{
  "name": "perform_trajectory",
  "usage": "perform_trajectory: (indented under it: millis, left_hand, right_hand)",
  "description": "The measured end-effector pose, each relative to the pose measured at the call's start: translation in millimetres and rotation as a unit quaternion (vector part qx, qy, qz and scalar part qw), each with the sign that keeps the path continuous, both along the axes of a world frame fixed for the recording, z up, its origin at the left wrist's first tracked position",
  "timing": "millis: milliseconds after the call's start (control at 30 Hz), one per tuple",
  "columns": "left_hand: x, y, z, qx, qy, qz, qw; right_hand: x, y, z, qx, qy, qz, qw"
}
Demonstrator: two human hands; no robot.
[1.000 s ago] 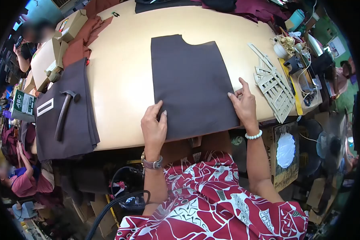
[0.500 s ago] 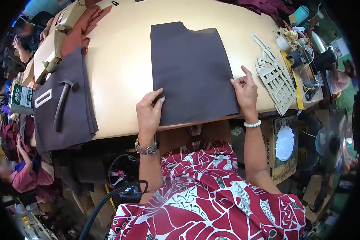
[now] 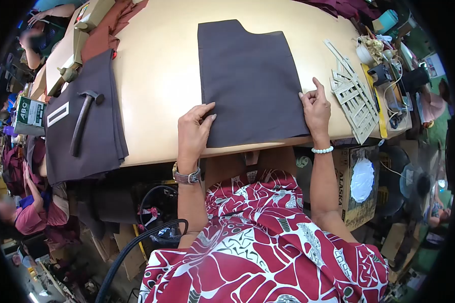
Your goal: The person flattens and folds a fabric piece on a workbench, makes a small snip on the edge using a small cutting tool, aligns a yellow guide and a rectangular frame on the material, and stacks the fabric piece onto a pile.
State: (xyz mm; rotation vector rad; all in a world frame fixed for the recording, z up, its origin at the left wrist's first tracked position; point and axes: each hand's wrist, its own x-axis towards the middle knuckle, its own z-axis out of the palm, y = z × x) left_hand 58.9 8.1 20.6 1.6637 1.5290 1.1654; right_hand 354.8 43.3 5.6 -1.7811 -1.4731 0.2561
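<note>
In the head view, a dark panel point(image 3: 253, 86) with a curved notch in its far edge lies flat on the pale tabletop point(image 3: 156, 76), directly before the person, its near edge close to the tabletop's front edge. The left hand point(image 3: 194, 126) is at the panel's left edge near the lower corner, forefinger and thumb tips slightly parted over it; whether that grip pinches the material I cannot tell. The right hand point(image 3: 316, 113) is at the right edge, its thumb tip against the panel and its forefinger raised away; the other fingers are hidden, so I cannot tell whether this grip pinches it either. To the left, a hammer point(image 3: 83, 123) rests on a stack of dark pieces point(image 3: 106, 116); to the right, slatted pale strips point(image 3: 355, 103) lie beside a yellow ruler point(image 3: 381, 121).
</note>
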Motion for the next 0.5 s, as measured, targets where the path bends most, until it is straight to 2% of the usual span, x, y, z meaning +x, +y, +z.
perform_trajectory:
  millis: [67, 267, 500]
  left_hand:
    - [-1.8, -0.4, -0.1, -0.027, 0.004, -0.001, 1.000]
    - [-3.9, 4.2, 0.6, -0.001, 0.050, 0.012, 0.999]
    - [-6.0, 5.0, -6.2, 0.007, 0.033, 0.014, 0.999]
  right_hand:
    - [2.0, -1.1, -1.4, -0.012, -0.002, -0.003, 1.000]
    - [-1.8, -1.1, 2.4, -0.024, -0.006, -0.010, 1.000]
    - [-3.7, -0.4, 6.5, -0.033, -0.034, -0.008, 0.999]
